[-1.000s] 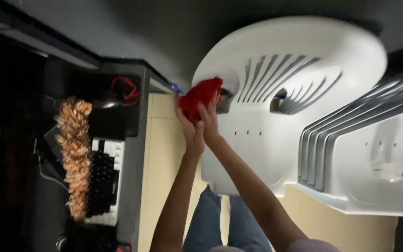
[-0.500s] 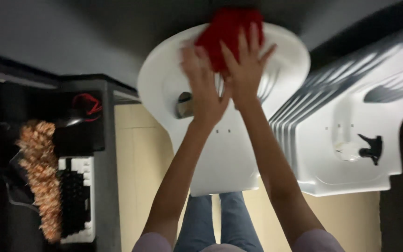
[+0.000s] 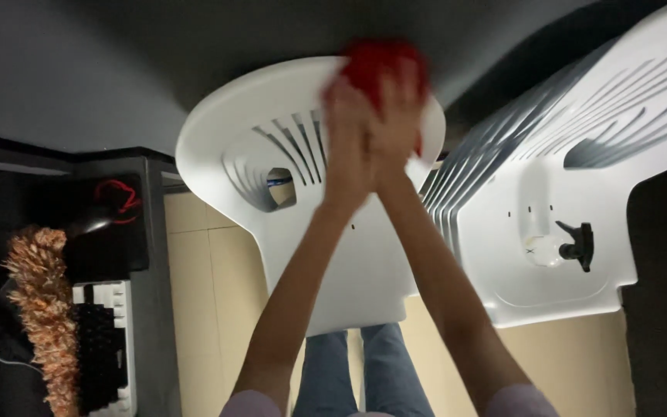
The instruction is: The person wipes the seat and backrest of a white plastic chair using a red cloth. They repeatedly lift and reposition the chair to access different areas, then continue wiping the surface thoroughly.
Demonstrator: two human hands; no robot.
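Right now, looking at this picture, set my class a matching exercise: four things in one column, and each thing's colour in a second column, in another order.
Things:
1. cloth under both hands
2. chair the hands press on
3. feathery duster at the left
4. floor tiles

Colours:
A. white
B. beige
C. red
D. orange-brown

Pairs: 1-C, 2-A, 3-D, 4-B
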